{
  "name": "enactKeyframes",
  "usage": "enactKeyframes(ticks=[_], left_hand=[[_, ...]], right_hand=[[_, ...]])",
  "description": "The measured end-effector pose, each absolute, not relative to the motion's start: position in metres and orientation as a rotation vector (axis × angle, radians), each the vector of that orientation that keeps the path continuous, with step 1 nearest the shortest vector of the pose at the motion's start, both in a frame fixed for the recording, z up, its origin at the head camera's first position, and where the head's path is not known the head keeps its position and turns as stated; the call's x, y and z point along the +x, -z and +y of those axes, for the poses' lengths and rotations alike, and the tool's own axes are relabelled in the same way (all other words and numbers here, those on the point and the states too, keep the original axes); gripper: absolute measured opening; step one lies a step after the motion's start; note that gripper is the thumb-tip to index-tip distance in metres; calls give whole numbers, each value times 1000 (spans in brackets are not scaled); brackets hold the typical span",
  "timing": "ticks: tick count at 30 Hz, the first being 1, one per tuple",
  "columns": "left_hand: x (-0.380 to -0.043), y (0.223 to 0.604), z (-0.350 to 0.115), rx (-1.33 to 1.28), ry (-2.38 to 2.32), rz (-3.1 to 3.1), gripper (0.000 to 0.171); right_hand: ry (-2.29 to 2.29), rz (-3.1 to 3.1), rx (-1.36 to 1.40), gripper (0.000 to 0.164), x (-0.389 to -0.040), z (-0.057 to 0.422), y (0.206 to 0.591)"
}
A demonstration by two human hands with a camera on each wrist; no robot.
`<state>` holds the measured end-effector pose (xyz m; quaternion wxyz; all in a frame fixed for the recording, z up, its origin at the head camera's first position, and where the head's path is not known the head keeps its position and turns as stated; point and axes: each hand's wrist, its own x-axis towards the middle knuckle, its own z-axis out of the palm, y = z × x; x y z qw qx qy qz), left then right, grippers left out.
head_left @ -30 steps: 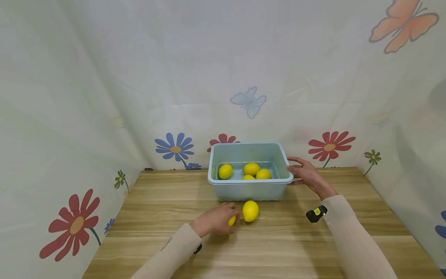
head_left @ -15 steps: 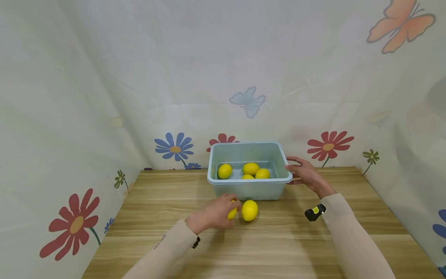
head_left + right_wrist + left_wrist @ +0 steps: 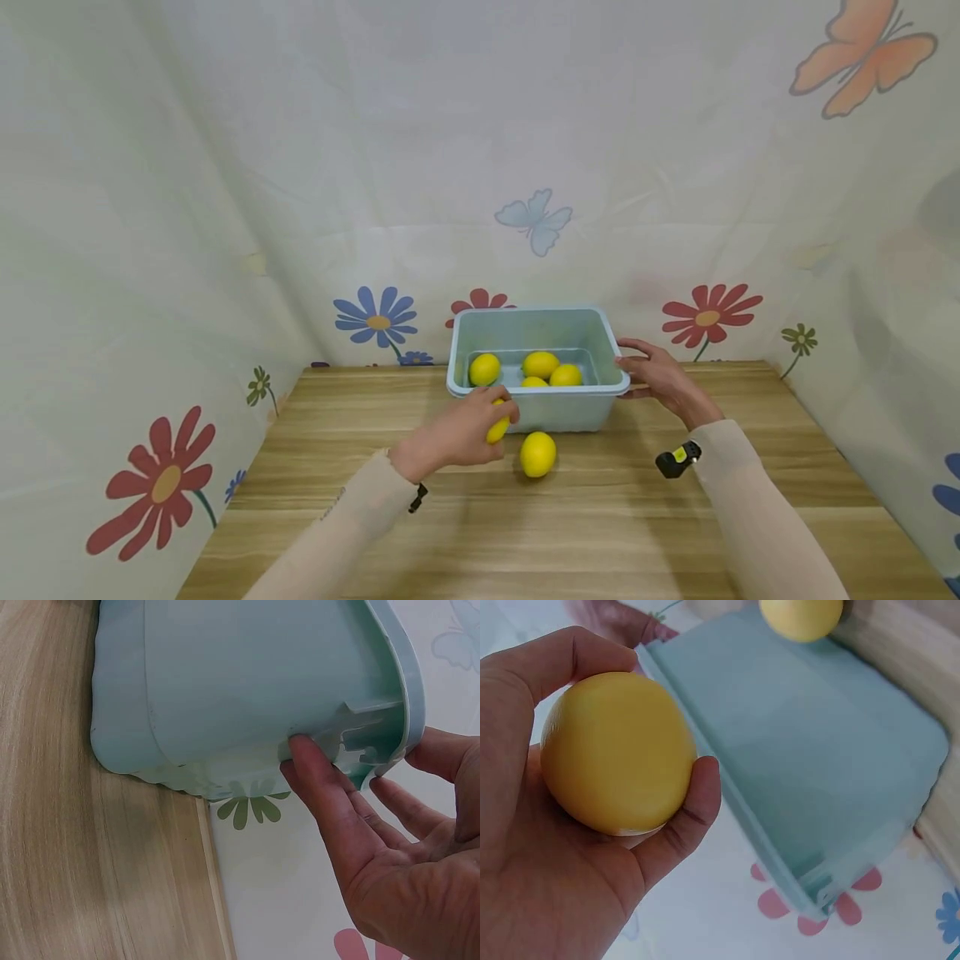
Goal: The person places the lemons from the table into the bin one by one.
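Observation:
My left hand (image 3: 461, 429) grips a yellow lemon (image 3: 619, 754) between thumb and fingers. It is raised in front of the near left part of a pale blue plastic bin (image 3: 558, 408). Several other lemons (image 3: 540, 365) lie inside that bin. On the table just before the bin's front wall sits one more lemon (image 3: 537, 455), to the right of my left hand. At the bin's right end, my right hand (image 3: 409, 855) holds the rim, thumb at the lip and fingertips against the outer side wall.
The bin stands near the back of a wood-grain table (image 3: 600, 533). Behind the table and at both sides hangs a pale curtain (image 3: 420, 150) printed with flowers and butterflies. A black wrist camera (image 3: 677, 459) is strapped at the right cuff.
My left hand has lifted its lemon from beside the other one on the table, up toward the bin's front rim. The right hand and the bin stay in place.

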<state>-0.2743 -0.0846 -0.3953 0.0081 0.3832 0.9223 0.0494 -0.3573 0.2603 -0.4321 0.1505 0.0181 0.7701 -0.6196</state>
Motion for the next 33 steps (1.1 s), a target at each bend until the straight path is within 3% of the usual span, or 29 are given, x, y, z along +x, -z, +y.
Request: enactKeyframes(ticks=[33], left_hand=[[-342,346,-81,987,-310,2997,35]], right_hand=[[1778,2242,40,62,-359,261,435]])
